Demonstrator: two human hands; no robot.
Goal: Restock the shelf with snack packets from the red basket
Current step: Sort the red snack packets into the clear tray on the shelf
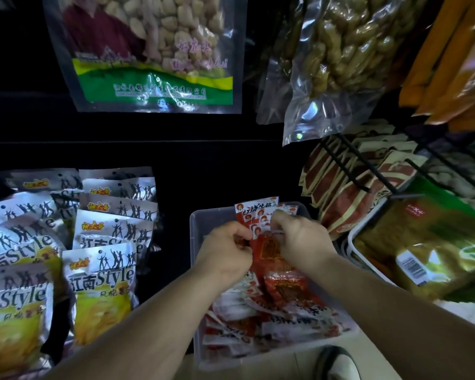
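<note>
A clear plastic bin [200, 223] at the lower middle holds several red and white snack packets [274, 305]. A row of these packets [258, 211] stands upright at the bin's far end. My left hand [226, 252] and my right hand [299, 237] are both over the bin, with fingers curled and pinching the tops of the upright packets. The fingertips are partly hidden among the packets. No red basket is in view.
Silver and yellow chip bags [102, 272] hang in rows at the left. A bag of pale nuts [154, 50] and a clear bag of brown snacks [343, 56] hang above. At the right, black wire hooks [368, 165] carry red and brown packets, with a green and gold bag [436, 242] below.
</note>
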